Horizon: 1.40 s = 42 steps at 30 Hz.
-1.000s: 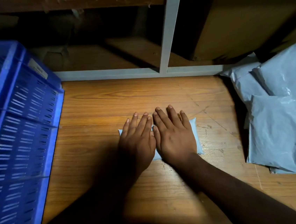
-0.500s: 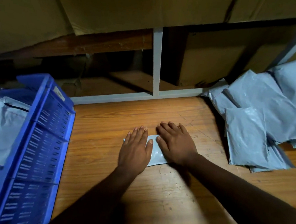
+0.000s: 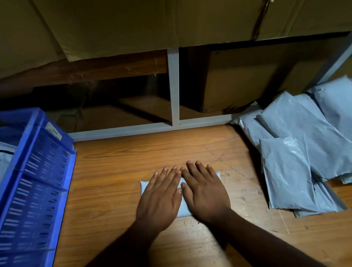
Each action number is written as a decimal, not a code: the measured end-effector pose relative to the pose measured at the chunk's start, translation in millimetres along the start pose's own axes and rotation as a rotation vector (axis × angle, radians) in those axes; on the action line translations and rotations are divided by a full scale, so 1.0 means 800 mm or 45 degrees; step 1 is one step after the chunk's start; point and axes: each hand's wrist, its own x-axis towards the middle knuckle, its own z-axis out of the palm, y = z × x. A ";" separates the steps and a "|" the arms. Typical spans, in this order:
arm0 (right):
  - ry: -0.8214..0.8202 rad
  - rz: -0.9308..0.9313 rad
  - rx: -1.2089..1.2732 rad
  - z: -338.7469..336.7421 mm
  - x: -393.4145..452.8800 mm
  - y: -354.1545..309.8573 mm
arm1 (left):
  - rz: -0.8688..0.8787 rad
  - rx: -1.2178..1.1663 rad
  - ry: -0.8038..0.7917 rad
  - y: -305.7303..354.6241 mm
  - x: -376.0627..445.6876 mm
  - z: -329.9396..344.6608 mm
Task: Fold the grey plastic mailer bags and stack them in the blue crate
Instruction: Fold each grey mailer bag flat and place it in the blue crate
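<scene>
While both palms lie flat on it, the folded mailer (image 3: pixel 183 206) sits mid-table (image 3: pixel 116 194), long axis running left-right, pale grey, compact rectangle, mostly covered. Left hand (image 3: pixel 159 200) and right hand (image 3: pixel 205 193): fingers straight, pressing down, thumbs nearly touching. Blue crate (image 3: pixel 31 192) on the left holds grey bags. Unfolded mailer pile (image 3: pixel 307 154) lies right, glossy, crinkled. Cardboard boxes (image 3: pixel 137 17) behind.

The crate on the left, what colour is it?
Blue, with slotted walls; the crate shows plainly in the head view.
</scene>
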 end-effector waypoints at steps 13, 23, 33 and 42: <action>0.017 -0.049 -0.057 0.018 0.007 0.005 | 0.069 0.054 0.126 0.002 0.000 0.024; -0.038 -0.048 0.036 0.006 0.010 0.008 | -0.037 -0.098 -0.036 0.000 0.003 0.013; -0.030 0.100 0.093 0.005 -0.037 0.047 | -0.267 -0.150 -0.181 -0.017 -0.028 0.006; -0.109 0.125 0.206 -0.002 -0.026 0.047 | -0.296 -0.191 -0.226 -0.013 -0.022 -0.001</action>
